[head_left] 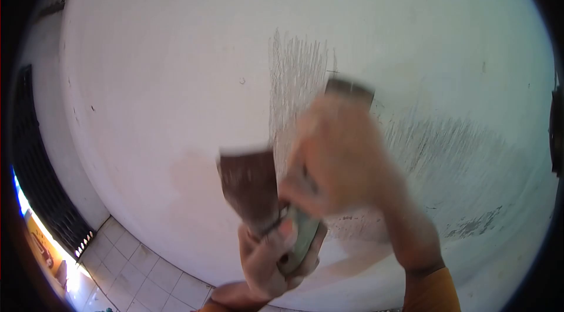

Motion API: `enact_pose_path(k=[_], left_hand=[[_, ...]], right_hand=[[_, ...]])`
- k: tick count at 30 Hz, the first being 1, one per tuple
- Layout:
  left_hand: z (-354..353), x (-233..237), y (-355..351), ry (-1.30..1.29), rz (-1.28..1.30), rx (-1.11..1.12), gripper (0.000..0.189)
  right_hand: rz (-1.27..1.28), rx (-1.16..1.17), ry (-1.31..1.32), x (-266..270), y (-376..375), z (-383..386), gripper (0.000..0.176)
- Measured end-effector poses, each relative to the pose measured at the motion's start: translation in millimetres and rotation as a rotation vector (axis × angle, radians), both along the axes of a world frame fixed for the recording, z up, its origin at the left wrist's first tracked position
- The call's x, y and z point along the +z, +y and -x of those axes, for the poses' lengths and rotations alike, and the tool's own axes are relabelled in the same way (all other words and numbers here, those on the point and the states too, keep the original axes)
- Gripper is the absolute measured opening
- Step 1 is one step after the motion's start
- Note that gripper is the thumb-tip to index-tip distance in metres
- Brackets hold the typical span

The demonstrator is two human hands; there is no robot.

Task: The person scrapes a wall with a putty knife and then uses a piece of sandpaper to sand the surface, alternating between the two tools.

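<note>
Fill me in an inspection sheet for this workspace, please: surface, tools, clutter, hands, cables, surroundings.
Surface: white wall, with grey streaks at the centre and a broader streaked patch to the right.
Job's things: scraper, brown blade upward; dark blade above the right hand; green handle between the hands, its tool unclear.
Clutter: nothing seen around the hands.
Hands: left hand grips the scraper; right hand, blurred, is closed around the dark blade's tool.
Cables: nothing seen.
Surroundings: tiled floor and dark slatted gate at left.
</note>
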State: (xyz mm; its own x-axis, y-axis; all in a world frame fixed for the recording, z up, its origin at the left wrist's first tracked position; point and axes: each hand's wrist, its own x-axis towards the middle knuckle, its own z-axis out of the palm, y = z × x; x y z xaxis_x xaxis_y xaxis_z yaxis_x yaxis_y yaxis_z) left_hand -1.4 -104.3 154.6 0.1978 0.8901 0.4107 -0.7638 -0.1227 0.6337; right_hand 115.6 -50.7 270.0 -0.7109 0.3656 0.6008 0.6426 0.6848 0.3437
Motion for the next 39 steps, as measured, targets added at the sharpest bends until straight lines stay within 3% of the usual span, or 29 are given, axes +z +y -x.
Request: enact_pose_path(k=[2,3,4,7,11,13,15,20,23,28,31,32,36,39], left_hand=[[-3,-42,0,-0.145,-0.068,-0.045,0.038],[-5,-40,0,-0.212,-0.096,-0.069,0.036],[-6,-35,0,-0.211,-0.102,0.042,0.036],[3,-4,2,-0.171,-0.099,-0.034,0.035],[-1,-66,10,-0.225,-0.05,-0.058,0.035],[1,-47,5,-0.14,-0.071,0.013,0.033],[6,-15,-9,-0.043,0.001,0.148,0.037],[12,-40,1,-0.056,-0.003,-0.009,0.035],[11,1,-8,-0.077,0.02,0.126,0.03],[15,-18,-5,-0.064,0.058,-0.046,0.04],[22,15,-16,0.065,0.141,0.064,0.035],[30,22,-7,0.026,0.059,-0.118,0.037],[15,-14,-2,-0.007,0.066,0.024,0.041],[8,6,-17,0.0,0.099,0.27,0.052]], right_hand=[[0.015,0.019,-0.149,-31,2,-4,0.025],[-0.001,0.018,-0.118,-27,1,-2,0.026],[-0.002,0.021,-0.091,-20,-1,1,0.026],[0.026,0.008,-0.014,-6,-3,7,0.026],[0.027,0.067,-0.053,-31,4,3,0.028],[-0.014,0.146,0.012,-34,3,6,0.029],[0.023,0.054,0.004,-21,-4,5,0.029],[0.018,0.029,0.02,-33,-2,4,0.027],[0.013,0.011,0.039,-12,-5,9,0.026],[0.022,0.027,0.04,-29,-1,6,0.025],[0.023,-0.003,0.045,-8,-5,9,0.025],[0.042,-0.049,0.048,1,-8,10,0.026],[-0.003,0.032,0.033,-22,2,4,0.023],[0.008,0.058,0.033,-5,-1,5,0.021]])
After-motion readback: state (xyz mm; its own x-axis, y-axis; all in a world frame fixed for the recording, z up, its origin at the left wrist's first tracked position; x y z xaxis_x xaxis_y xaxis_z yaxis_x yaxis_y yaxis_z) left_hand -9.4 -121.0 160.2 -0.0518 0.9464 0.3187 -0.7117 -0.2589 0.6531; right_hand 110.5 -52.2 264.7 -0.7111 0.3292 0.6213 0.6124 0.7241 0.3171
